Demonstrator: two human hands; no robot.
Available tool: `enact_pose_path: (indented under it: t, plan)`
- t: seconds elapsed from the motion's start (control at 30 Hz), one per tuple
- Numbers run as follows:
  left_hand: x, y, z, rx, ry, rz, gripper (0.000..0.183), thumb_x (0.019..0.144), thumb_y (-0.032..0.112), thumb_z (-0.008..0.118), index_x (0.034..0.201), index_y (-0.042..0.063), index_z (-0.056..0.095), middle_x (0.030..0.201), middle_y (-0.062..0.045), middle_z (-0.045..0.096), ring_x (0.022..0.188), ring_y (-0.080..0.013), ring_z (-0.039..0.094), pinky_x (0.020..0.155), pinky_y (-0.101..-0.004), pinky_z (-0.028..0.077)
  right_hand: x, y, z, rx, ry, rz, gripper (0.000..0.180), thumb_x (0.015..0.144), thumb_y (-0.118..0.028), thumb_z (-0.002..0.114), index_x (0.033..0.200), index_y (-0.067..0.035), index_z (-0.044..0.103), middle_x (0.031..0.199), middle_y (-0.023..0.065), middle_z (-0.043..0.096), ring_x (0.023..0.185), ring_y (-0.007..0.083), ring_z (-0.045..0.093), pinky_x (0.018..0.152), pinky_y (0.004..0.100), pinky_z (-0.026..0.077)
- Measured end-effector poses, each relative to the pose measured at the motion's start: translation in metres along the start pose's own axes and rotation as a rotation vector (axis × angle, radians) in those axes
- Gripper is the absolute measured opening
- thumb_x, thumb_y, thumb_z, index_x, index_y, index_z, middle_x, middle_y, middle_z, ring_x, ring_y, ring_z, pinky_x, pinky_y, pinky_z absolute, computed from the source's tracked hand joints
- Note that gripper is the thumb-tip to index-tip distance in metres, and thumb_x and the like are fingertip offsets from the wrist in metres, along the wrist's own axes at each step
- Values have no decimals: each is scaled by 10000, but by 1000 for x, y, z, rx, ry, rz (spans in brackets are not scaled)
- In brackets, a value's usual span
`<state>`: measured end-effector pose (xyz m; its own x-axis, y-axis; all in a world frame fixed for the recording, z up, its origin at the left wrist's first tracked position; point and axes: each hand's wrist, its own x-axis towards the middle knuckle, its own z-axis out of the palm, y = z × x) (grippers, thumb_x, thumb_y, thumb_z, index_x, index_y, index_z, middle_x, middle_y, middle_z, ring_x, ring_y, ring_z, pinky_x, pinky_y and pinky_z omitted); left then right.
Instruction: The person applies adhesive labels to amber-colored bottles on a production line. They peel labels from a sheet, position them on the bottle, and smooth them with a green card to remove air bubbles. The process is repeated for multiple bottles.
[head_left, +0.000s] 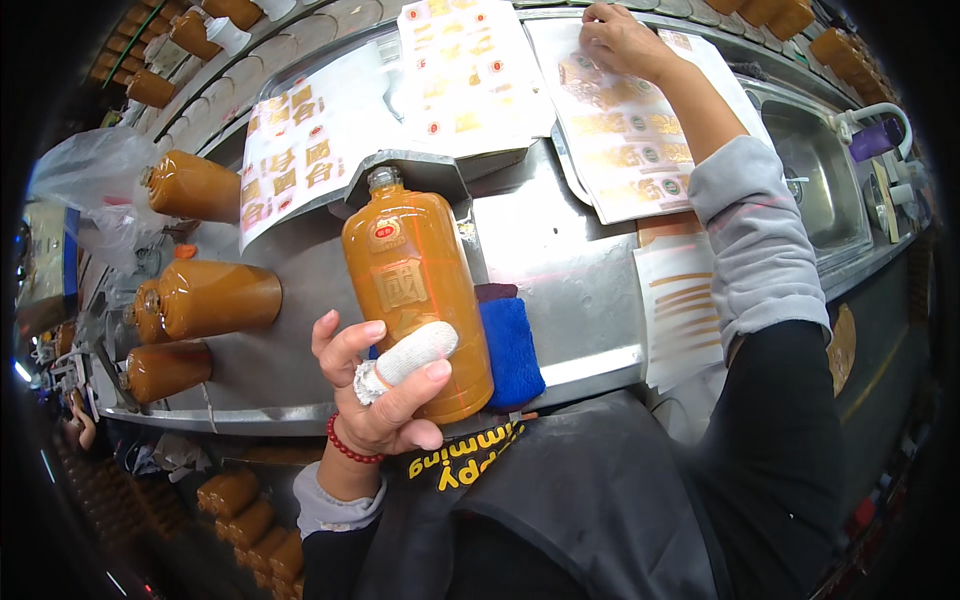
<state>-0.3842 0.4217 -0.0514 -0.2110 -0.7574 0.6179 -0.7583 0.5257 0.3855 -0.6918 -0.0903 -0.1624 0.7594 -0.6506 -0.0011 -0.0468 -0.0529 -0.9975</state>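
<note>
An amber-brown glazed bottle (416, 300) lies in front of me, its neck resting in a notched metal stand (442, 169). A red-and-gold emblem decal (386, 229) and a square gold character decal (400, 285) show on its upper face. My left hand (397, 382) is over the bottle's lower part, fingers apart. A white knit finger sleeve (416, 356) on one finger rests against the bottle. At the far right, my right hand (622, 41) has curled fingers at the top of a decal sheet (630, 142); its fingertips' grip is unclear.
More decal sheets (472, 75) (307, 142) lie across the metal bench (555, 247). Several amber bottles (217, 300) stand at left. A folded blue cloth (512, 352) sits beside the worked bottle. At right are a sink (814, 165) with a white tap (892, 112) and a brown-striped paper sheet (675, 307).
</note>
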Motion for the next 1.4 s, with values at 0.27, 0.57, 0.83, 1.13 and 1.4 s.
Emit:
enact_pose_path:
  t: [0.27,0.57,0.83,1.13,1.4]
  plan:
    - [41,2,-27,0,-7,1,404,1038,419,486,1119,112,735,1147,-86,729,1117,-266,570,1119,-546,313,-63,-129,89,-1517,272,-33,238,973,-294,579,1053,-83,654,1094,176,686,952,342,670,795,436,538]
    - [165,4,-23,0,-192,195,247,992,174,578,1129,25,720,987,-115,733,971,-272,626,1003,-428,447,-42,-65,39,-1562,244,-52,347,921,-88,652,1261,-155,675,1343,76,547,1247,311,523,1071,413,472]
    - [219,3,-9,8,-321,-7,305,1041,285,549,1132,34,695,1006,-120,732,935,-201,693,875,-344,528,-45,-75,43,-1517,233,-246,97,879,-117,692,946,-50,673,1188,83,585,1186,312,543,999,407,475]
    - [289,-58,104,151,-374,-40,498,949,293,610,1391,69,551,1334,-243,607,1265,-386,553,1079,-433,434,-97,-162,56,-1148,213,-299,158,914,-145,646,1010,-18,643,1020,211,594,968,399,601,870,458,494]
    - [309,-73,182,59,-382,-42,317,872,324,704,1095,101,730,945,-164,723,1085,-297,647,1031,-422,443,-150,-207,73,-1196,193,-413,181,937,-195,673,1012,-39,621,1033,176,577,968,373,590,865,427,484]
